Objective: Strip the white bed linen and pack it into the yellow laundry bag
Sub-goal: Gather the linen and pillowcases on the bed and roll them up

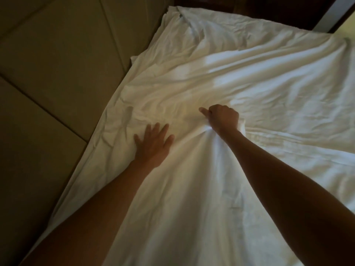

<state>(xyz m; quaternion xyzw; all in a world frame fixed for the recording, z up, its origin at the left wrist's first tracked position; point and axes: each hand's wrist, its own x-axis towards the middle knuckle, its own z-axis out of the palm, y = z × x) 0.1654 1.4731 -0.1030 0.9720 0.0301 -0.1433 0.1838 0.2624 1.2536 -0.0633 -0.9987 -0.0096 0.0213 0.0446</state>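
A wrinkled white bed sheet (240,79) covers the bed and fills most of the head view. My right hand (222,120) grips a bunched fold of the sheet near the middle, fingers curled and thumb sticking out to the left. Folds radiate from that fist toward me. My left hand (153,143) lies flat on the sheet just left of it, fingers straight and spread. The yellow laundry bag is not in view.
A padded tan headboard or wall panel (57,73) with seams runs along the left side of the bed. Dark wooden furniture (249,8) stands beyond the far edge, with a pale strip (334,12) at the top right.
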